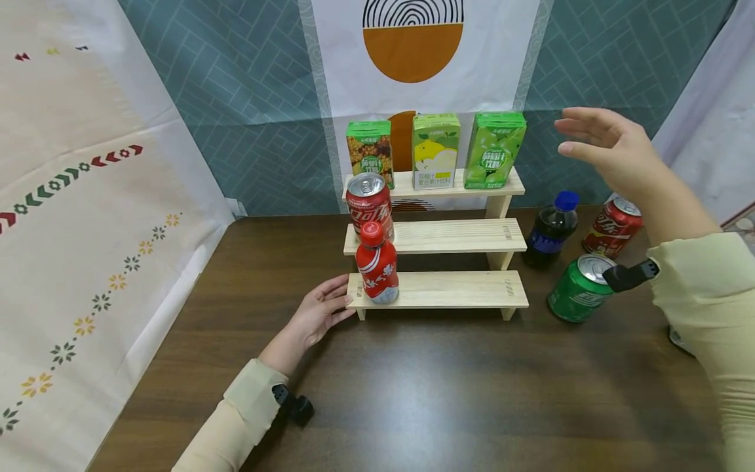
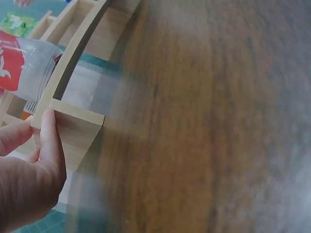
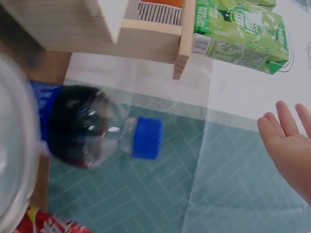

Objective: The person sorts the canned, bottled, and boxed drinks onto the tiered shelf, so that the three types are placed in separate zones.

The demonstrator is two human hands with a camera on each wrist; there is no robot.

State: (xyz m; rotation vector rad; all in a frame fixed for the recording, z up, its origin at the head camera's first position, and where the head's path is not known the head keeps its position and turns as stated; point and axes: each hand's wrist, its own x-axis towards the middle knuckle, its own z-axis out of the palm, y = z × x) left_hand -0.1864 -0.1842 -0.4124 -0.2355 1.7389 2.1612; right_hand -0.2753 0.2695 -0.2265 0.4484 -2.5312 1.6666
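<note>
A three-step wooden display shelf (image 1: 454, 288) stands on the table. My left hand (image 1: 316, 311) pinches the left end of its lowest step; in the left wrist view thumb and finger (image 2: 50, 138) meet at the board's corner. Close to that hand, a red-capped bottle (image 1: 377, 267) stands upright on the lowest step. Behind it, on the middle step, is a red cola can (image 1: 368, 202). My right hand (image 1: 616, 147) is raised in the air, fingers extended and holding nothing, to the right of the green juice box (image 1: 495, 151) on the top step.
Two more juice boxes, one brown-green (image 1: 370, 147) and one yellow-green (image 1: 436, 154), share the top step. Right of the shelf stand a blue-capped dark drink bottle (image 1: 551, 229), a red can (image 1: 612, 229) and a green can (image 1: 579, 292). A patterned cloth (image 1: 265, 98) hangs behind.
</note>
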